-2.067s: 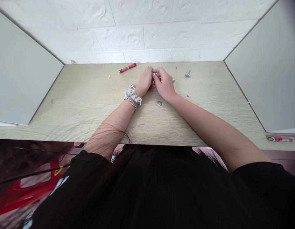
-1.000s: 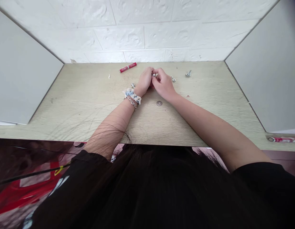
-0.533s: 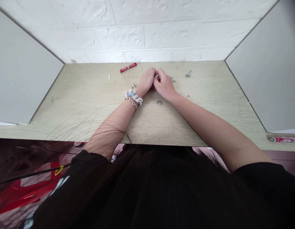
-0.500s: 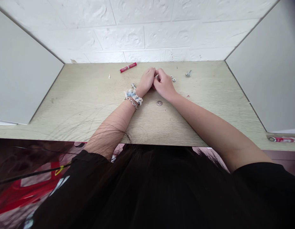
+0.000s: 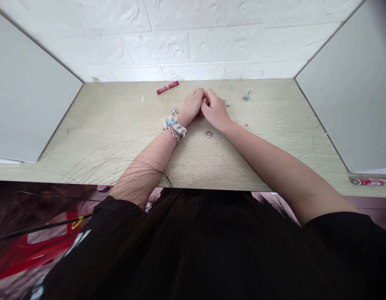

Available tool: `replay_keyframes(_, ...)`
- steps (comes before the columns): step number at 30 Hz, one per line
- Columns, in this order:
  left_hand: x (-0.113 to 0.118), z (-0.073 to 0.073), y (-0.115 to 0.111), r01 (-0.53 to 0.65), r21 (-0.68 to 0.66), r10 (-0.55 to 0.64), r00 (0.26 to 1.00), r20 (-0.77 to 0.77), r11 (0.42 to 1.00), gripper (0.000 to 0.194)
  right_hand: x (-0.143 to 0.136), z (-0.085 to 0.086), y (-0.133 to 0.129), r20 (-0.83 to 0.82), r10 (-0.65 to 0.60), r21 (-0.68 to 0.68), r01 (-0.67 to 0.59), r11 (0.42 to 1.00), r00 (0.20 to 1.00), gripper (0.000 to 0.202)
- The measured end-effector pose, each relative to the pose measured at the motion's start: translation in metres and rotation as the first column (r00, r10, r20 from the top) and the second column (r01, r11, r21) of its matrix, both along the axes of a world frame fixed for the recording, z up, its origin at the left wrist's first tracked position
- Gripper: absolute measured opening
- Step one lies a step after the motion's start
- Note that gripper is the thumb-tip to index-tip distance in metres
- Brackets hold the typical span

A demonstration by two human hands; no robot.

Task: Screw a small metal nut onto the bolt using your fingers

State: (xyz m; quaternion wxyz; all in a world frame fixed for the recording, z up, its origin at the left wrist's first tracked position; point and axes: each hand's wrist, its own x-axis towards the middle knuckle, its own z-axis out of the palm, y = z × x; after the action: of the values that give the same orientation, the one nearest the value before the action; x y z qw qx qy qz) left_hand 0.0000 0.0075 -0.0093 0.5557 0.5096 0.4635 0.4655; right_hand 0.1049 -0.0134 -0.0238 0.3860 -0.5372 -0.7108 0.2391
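My left hand and my right hand meet at the fingertips above the table, both closed. A bit of something metallic shows between them, but the fingers hide what it is. A bolt lies just left of my left wrist, which wears a blue scrunchie and a chain bracelet. Two nuts rest close beside my right hand, the nearer one a small hex nut. Below the hands a flat round washer lies on the tabletop.
A red tube lies near the white brick-patterned wall. Farther right sits a bolt with a washer. Grey panels flank the table on both sides. Another red-and-white tube is at the right front edge.
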Motion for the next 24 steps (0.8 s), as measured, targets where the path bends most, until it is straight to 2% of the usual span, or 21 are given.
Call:
replay_keyframes(3,0.0003,0.0029,-0.0021,0.001,0.009,-0.001,1.0,-0.015,1.0,0.031,0.0005,0.0004,0.0003,0.009,0.005,-0.001,-0.005,1.0,1.0,0.02)
replay_keyframes(8,0.0014,0.0081,-0.0063,-0.003,0.034,0.007,0.992,-0.126,0.999,0.031,0.0009,0.0026,0.0,0.047,0.0,-0.028,0.002,1.0,0.999,0.018)
replay_keyframes(14,0.0013,0.0085,-0.0066,0.001,0.043,0.006,0.988,-0.157,0.999,0.033,0.0027,-0.0003,0.002,0.037,0.022,-0.02,-0.021,1.0,0.999,0.022)
replay_keyframes(24,-0.0003,0.0038,-0.0029,0.025,0.013,-0.025,0.999,-0.037,1.0,0.032,0.002,-0.0034,0.0013,0.004,0.012,-0.008,-0.012,1.0,1.0,0.02)
